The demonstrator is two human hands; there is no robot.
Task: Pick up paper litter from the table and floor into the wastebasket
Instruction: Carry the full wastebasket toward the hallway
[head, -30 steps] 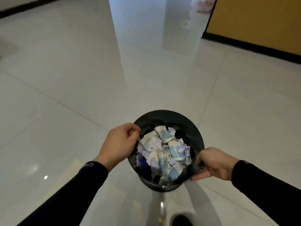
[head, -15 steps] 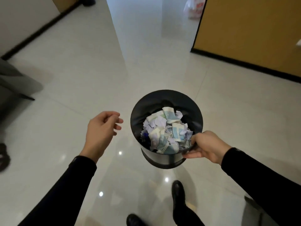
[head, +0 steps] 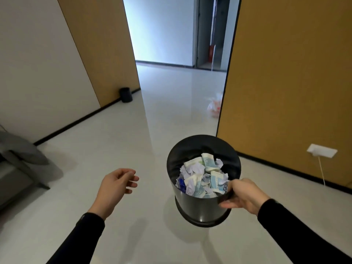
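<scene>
Glossy pale tile floor (head: 133, 235), corridor ahead open. Second small black bin (head: 126, 94) by ochre wall panel, far left; plastic bag (head: 215, 105) at right panel's edge.

Black round wastebasket (head: 198, 208), smooth-walled, held off floor, heaped with crumpled white and teal paper litter (head: 203, 178).

Right hand (head: 243, 195) clamped on near rim. Left hand (head: 114, 185) free, fingers loosely curled.

Dim daylight from doorway (head: 167, 29), wide-angle edge distortion.

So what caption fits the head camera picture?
Right hand carries a black wastebasket full of crumpled paper; left hand empty.
</scene>
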